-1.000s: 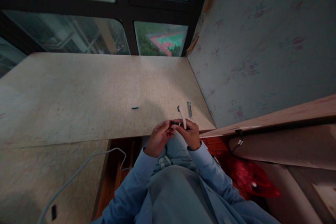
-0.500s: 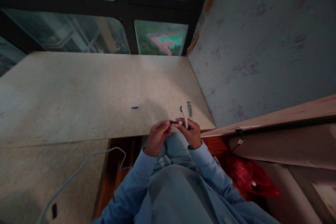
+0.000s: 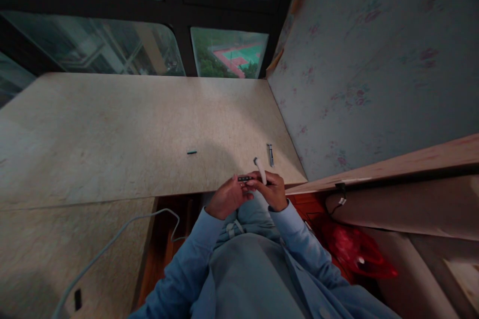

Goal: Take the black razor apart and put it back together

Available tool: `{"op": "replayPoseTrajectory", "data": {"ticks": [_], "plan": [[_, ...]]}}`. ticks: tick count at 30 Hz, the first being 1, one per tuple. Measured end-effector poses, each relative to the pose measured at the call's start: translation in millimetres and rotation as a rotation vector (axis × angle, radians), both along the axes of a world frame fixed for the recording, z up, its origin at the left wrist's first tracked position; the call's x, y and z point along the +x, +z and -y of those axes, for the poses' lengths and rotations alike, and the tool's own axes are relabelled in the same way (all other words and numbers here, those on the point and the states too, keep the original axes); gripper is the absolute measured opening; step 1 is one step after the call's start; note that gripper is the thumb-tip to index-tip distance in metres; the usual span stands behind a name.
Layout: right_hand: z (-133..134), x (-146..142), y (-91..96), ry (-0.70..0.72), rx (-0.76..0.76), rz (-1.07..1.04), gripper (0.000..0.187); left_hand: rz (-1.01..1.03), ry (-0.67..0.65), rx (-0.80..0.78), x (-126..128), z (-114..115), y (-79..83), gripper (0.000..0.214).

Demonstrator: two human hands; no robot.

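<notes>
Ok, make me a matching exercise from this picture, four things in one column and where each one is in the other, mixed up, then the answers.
Things:
1. small dark part
2. white stick
3. metal piece
4. red bag

Places:
A. lying on the table close to the wall
B. low down on the person's right side
C. pinched between the left hand and the right hand
D. poking up out of the right hand

Pairs: 1-C, 2-D, 3-A, 4-B.
</notes>
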State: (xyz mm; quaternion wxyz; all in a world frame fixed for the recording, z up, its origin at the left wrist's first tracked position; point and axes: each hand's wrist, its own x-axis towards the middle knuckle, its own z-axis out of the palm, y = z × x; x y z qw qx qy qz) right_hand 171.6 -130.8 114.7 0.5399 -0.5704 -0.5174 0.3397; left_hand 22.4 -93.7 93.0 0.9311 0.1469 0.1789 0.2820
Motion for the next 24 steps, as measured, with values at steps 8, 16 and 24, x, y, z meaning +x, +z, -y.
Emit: {"op": "replayPoseTrajectory", "data": {"ticks": [8,16,24], "plan": [[2.0,1.6,-2.9,0.046,0.035,0.018,0.023,0.058,0.029,0.071,2.5,1.3,2.1,0.04],[4.5,12.2,8.1,0.191,0.113,0.201,0.02,0.051,0.05,0.114,3.1,2.2,-8.5,0.037],[10.6,15.0,16.1,0.154,0.106,0.268,0.029,0.054,0.037,0.058,4.7,3.7,-8.2,0.032]]}}
